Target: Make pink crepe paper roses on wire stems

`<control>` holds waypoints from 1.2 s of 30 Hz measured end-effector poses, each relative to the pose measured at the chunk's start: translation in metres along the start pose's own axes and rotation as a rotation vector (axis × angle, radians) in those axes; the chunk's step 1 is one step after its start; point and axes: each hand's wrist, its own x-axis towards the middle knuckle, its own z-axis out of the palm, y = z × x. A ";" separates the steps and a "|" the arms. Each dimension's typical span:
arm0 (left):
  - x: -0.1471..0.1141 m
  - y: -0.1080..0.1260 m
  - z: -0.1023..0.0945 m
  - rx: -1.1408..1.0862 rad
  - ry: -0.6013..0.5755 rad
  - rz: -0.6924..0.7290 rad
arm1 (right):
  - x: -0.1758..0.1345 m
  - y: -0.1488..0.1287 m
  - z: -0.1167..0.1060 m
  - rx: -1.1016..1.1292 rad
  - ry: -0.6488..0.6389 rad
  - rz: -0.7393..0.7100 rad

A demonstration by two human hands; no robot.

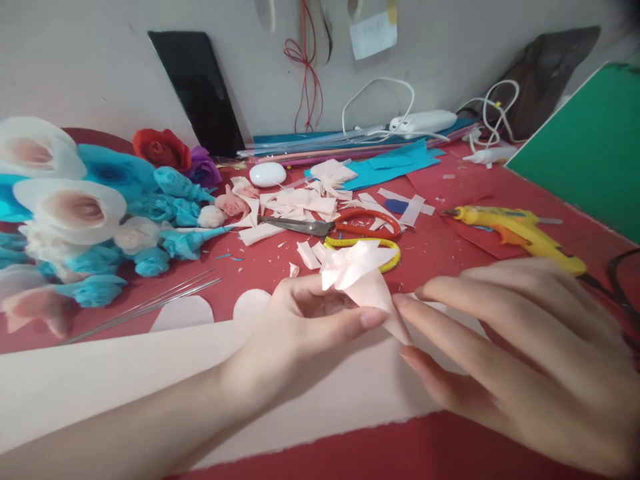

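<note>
A pale pink crepe paper flower (370, 283) is pinched between the thumb and fingers of my left hand (313, 320). Its ruffled top points up and left, while its narrow end tapers down to the right. Close by on the right is my right hand (505, 340), its fingers stretched out and its thumb apart from them. Its index fingertip is at the flower's edge and the thumb lies near the narrow tip. Beneath both hands spreads a long pale pink paper sheet (125, 393). Just behind the flower lie scissors (310, 227) with red and yellow handles, partly hidden by it.
Finished paper flowers (85, 207) crowd the left, with thin metal wires (150, 305) before them. Paper scraps (305, 200) and blue paper (390, 165) lie mid-table. A yellow glue gun (520, 230) rests at right, near a green board (590, 147). A black phone-like slab (200, 93) leans against the wall.
</note>
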 end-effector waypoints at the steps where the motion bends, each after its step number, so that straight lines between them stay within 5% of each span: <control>1: 0.000 0.001 0.000 0.007 0.002 -0.005 | 0.000 0.001 -0.001 0.000 0.007 -0.005; 4: -0.001 0.002 -0.001 0.026 -0.003 -0.009 | -0.002 0.004 -0.004 0.066 0.033 0.056; 12: -0.001 0.002 0.001 0.056 0.037 -0.001 | -0.012 -0.002 0.004 0.528 0.038 0.572; 17: 0.000 0.002 0.003 0.021 0.042 -0.007 | -0.011 -0.010 0.004 0.584 0.031 0.514; 32: -0.002 0.003 0.002 0.101 0.154 -0.007 | -0.010 -0.010 0.002 0.157 -0.037 0.158; 36: -0.002 0.001 0.001 0.090 0.123 -0.029 | -0.010 -0.008 0.002 0.221 0.041 0.245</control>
